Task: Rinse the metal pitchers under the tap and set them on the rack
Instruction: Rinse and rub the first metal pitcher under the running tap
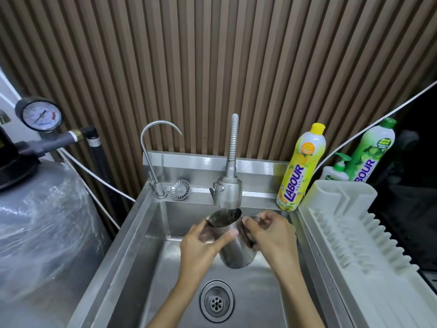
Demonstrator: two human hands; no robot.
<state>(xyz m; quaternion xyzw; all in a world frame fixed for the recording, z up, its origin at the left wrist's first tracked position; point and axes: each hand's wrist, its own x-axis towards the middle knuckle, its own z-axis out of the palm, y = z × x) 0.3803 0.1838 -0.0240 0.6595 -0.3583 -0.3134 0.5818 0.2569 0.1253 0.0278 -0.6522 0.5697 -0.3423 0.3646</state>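
Observation:
A steel pitcher (237, 253) is held tilted over the sink (142, 223), its mouth right under the spray head of the flexible tap (228, 191). My left hand (201, 245) grips its body from the left, thumb across the front. My right hand (272, 235) grips its right side, where the handle is mostly hidden by the fingers. The white dish rack (354, 233) stands to the right of the sink with nothing on it. I cannot tell if water runs.
A thin gooseneck tap (151, 147) and a loose strainer (180, 190) sit at the sink's back left. The drain (216, 301) lies below the hands. Yellow (300, 169) and green (371, 150) detergent bottles and a soap pump (337, 171) stand behind the rack. A wrapped tank (42, 233) is at left.

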